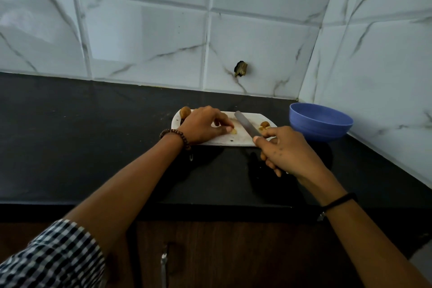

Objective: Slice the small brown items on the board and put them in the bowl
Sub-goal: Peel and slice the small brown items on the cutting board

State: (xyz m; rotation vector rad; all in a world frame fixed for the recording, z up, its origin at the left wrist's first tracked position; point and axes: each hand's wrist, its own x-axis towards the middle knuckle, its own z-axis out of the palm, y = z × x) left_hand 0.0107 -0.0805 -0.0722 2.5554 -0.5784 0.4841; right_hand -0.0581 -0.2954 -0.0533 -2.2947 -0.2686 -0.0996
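A white cutting board (236, 140) lies on the black counter. My left hand (201, 125) rests on the board and pinches a small pale-brown piece (233, 131) under its fingertips. My right hand (288, 153) grips the handle of a knife (246, 124), whose blade points up-left over the board just right of that piece. A whole brown item (185, 112) sits at the board's far left corner. Another brown item with cut bits (264, 125) lies at the board's right end. A blue bowl (320, 121) stands right of the board.
The black counter (93, 147) runs left and toward me, with its front edge near the bottom. Marble-tiled walls close the back and right side; the bowl sits in that corner. A dark hole (241, 68) marks the back wall. A cabinet handle (164, 262) shows below.
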